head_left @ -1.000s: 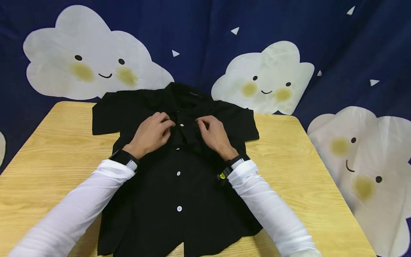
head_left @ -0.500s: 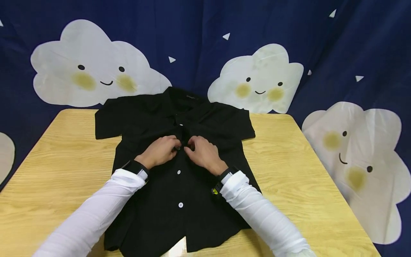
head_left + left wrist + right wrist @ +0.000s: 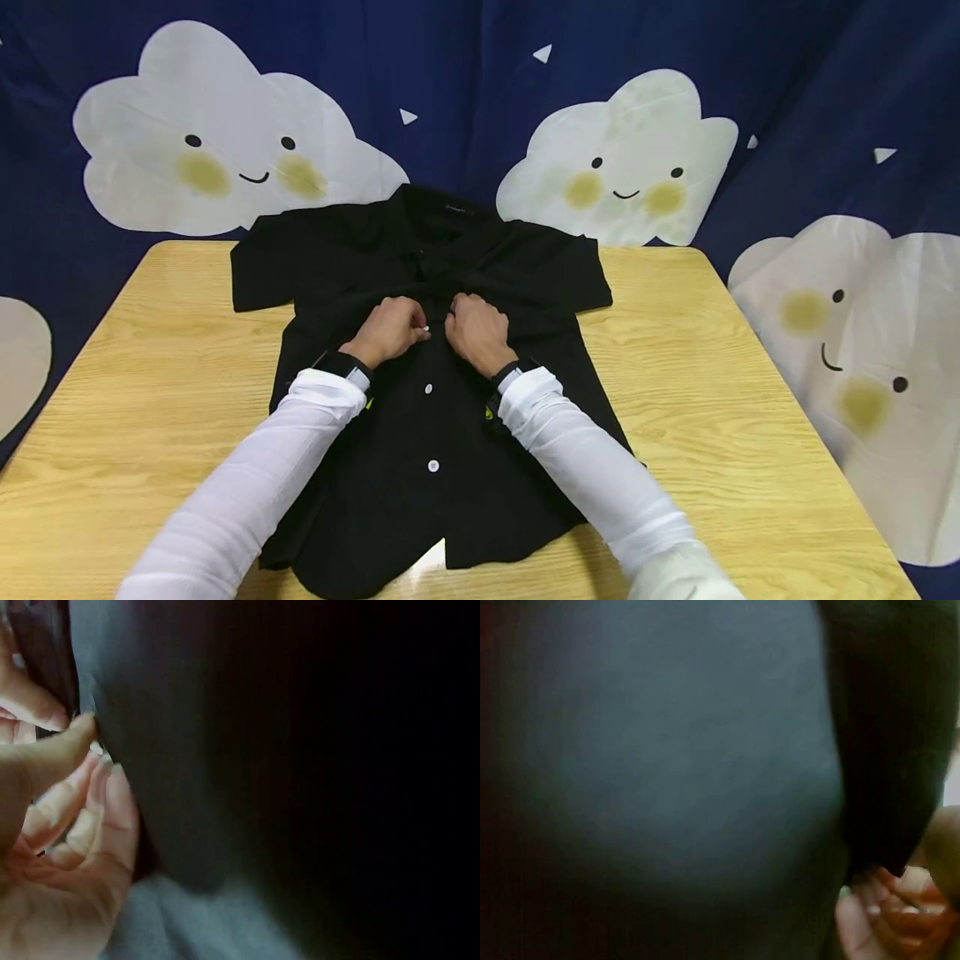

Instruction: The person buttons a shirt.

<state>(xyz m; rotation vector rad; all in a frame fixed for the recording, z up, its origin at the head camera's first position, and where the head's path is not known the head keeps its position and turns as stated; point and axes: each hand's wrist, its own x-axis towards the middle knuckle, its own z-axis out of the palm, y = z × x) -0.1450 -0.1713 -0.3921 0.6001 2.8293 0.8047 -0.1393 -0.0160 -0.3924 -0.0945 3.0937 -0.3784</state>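
A black short-sleeved shirt [image 3: 360, 475] lies spread on the table, collar at the far side, with white buttons down its front. My left hand [image 3: 386, 329] pinches the front edge at chest height, a white button [image 3: 426, 328] showing at its fingertips. In the left wrist view its thumb and fingers [image 3: 116, 817] close on the cloth around that button. Close beside it, my right hand [image 3: 477, 332] holds the opposite front edge with curled fingers. Dark cloth fills most of the right wrist view, with fingers [image 3: 855, 930] at the lower right.
Two more white buttons, an upper one [image 3: 428, 388] and a lower one [image 3: 433, 466], lie in line below the hands. The light wooden table [image 3: 720, 400] extends on both sides. Behind it hangs a dark blue curtain [image 3: 465, 50] with white smiling clouds.
Both hands have moved down the shirt front from near the collar to the chest button and come closer together. The left hand has taken hold at that button; the camera view has shifted slightly.
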